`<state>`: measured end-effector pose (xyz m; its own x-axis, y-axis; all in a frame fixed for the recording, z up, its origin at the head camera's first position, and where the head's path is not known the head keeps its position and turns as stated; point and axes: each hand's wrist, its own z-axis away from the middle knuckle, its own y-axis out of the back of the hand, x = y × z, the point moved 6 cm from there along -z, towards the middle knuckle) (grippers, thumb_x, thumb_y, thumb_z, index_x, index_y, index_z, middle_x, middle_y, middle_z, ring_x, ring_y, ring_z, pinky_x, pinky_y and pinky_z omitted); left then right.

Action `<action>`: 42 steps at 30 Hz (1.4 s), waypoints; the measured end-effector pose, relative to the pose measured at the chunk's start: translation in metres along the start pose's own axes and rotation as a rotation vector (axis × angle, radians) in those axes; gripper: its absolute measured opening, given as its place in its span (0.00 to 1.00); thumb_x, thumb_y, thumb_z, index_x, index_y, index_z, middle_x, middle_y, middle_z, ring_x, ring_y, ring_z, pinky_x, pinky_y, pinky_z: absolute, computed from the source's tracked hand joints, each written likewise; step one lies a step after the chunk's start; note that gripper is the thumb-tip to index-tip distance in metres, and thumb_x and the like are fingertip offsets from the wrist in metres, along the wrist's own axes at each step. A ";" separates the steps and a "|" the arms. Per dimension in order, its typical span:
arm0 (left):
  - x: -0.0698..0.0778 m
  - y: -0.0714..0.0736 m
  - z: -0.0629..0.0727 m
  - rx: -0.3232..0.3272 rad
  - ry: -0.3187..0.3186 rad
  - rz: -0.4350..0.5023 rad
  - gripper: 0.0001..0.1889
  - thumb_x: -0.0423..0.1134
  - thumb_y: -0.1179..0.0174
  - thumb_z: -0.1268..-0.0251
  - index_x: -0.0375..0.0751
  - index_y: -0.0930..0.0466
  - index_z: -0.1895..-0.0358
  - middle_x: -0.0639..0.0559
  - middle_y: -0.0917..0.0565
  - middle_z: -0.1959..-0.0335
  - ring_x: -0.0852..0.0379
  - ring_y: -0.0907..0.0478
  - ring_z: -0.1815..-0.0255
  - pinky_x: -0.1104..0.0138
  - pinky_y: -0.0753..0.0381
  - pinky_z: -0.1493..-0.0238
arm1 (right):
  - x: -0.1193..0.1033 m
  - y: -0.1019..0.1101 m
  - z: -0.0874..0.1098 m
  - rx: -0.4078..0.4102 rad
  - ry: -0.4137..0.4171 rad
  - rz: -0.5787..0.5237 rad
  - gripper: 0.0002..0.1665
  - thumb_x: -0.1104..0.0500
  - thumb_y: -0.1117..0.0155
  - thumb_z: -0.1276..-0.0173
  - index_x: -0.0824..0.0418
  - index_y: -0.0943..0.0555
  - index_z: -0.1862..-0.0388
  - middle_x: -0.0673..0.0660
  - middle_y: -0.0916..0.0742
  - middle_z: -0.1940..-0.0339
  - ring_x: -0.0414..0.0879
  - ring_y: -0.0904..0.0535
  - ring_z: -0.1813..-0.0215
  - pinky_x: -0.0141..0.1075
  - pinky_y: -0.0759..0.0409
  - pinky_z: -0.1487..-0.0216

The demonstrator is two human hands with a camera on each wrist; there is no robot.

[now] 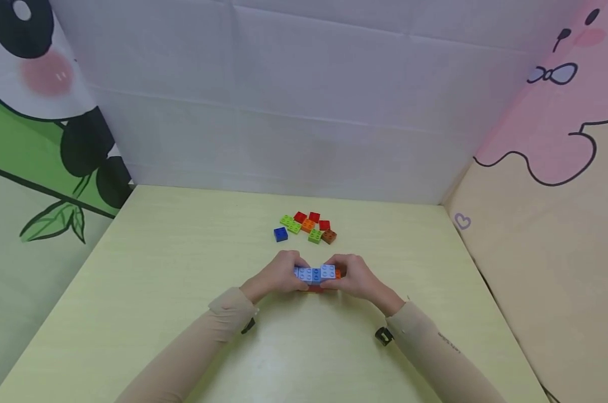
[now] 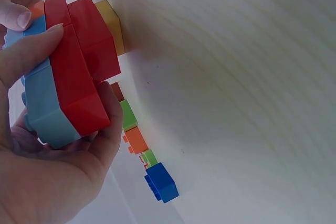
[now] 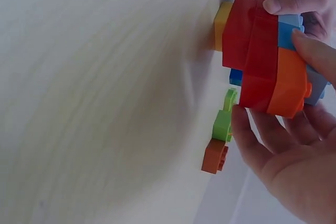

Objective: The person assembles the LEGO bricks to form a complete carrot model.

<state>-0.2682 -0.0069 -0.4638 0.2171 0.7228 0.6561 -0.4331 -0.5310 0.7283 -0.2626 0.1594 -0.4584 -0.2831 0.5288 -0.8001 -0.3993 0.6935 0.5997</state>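
A layered build of toy building bricks (image 1: 309, 274) is between the two hands, low over the table. Its yellow brick (image 2: 111, 24) is at the bottom, beneath a red brick (image 3: 239, 32) and a wider red layer (image 2: 76, 72). Above these come light blue, blue and orange bricks (image 3: 287, 82), with another light blue brick (image 1: 328, 271) on top. My left hand (image 1: 283, 272) grips the left end, thumb on the near side and fingers behind. The right hand (image 1: 356, 275) grips the right end likewise. Whether the yellow brick touches the table cannot be told.
Behind the hands, several loose green, red, orange and brown bricks (image 1: 307, 225) lie grouped on the pale table (image 1: 158, 280). A dark blue brick (image 1: 281, 234) sits at their left. A white cloth wall (image 1: 293, 112) stands at the back, with printed panels on both sides.
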 end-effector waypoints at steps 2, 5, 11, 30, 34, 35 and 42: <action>0.000 -0.001 0.000 0.000 0.004 -0.004 0.18 0.41 0.26 0.53 0.41 0.15 0.56 0.55 0.27 0.65 0.55 0.31 0.59 0.62 0.30 0.58 | 0.003 -0.002 0.000 0.008 0.004 -0.035 0.21 0.53 0.23 0.47 0.55 0.18 0.55 0.46 0.17 0.61 0.45 0.23 0.60 0.38 0.23 0.57; 0.000 -0.001 0.000 0.005 0.014 -0.004 0.18 0.41 0.26 0.53 0.42 0.15 0.56 0.55 0.27 0.64 0.55 0.31 0.59 0.62 0.30 0.57 | 0.009 -0.006 0.000 0.023 0.006 -0.083 0.21 0.52 0.23 0.48 0.55 0.18 0.56 0.47 0.17 0.61 0.46 0.23 0.59 0.39 0.23 0.57; -0.001 -0.002 0.001 0.008 0.028 0.017 0.19 0.40 0.26 0.53 0.41 0.15 0.55 0.55 0.26 0.63 0.54 0.31 0.58 0.61 0.30 0.56 | 0.019 -0.011 0.001 0.044 -0.019 -0.136 0.21 0.50 0.23 0.48 0.54 0.18 0.57 0.47 0.17 0.61 0.47 0.24 0.58 0.40 0.25 0.55; -0.004 0.004 0.001 -0.015 -0.065 0.004 0.23 0.50 0.25 0.54 0.46 0.17 0.54 0.58 0.24 0.62 0.57 0.29 0.59 0.63 0.27 0.57 | 0.013 -0.010 0.001 0.047 -0.042 -0.105 0.22 0.50 0.23 0.48 0.55 0.18 0.56 0.47 0.18 0.60 0.46 0.25 0.57 0.39 0.25 0.55; -0.008 0.013 -0.002 0.021 -0.078 0.052 0.31 0.64 0.30 0.56 0.46 0.16 0.52 0.59 0.20 0.60 0.58 0.26 0.59 0.64 0.25 0.58 | 0.011 -0.009 0.001 0.045 -0.035 -0.111 0.22 0.51 0.22 0.48 0.56 0.18 0.56 0.48 0.17 0.60 0.46 0.24 0.57 0.39 0.24 0.55; -0.010 0.017 -0.003 0.048 -0.075 0.065 0.32 0.67 0.33 0.55 0.46 0.16 0.52 0.59 0.19 0.60 0.59 0.26 0.60 0.64 0.25 0.58 | 0.011 -0.008 0.001 0.045 -0.035 -0.111 0.22 0.50 0.22 0.48 0.56 0.18 0.56 0.48 0.17 0.61 0.46 0.24 0.58 0.39 0.24 0.56; -0.039 0.046 -0.011 0.325 0.026 0.091 0.21 0.59 0.39 0.40 0.47 0.14 0.57 0.58 0.19 0.67 0.58 0.24 0.65 0.65 0.23 0.63 | 0.013 -0.009 0.000 0.035 -0.054 -0.112 0.24 0.48 0.22 0.49 0.56 0.18 0.55 0.48 0.17 0.60 0.46 0.24 0.57 0.39 0.24 0.55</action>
<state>-0.3067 -0.0546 -0.4577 0.1660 0.6752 0.7187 -0.1470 -0.7038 0.6951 -0.2629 0.1604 -0.4744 -0.1906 0.4720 -0.8608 -0.3947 0.7660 0.5074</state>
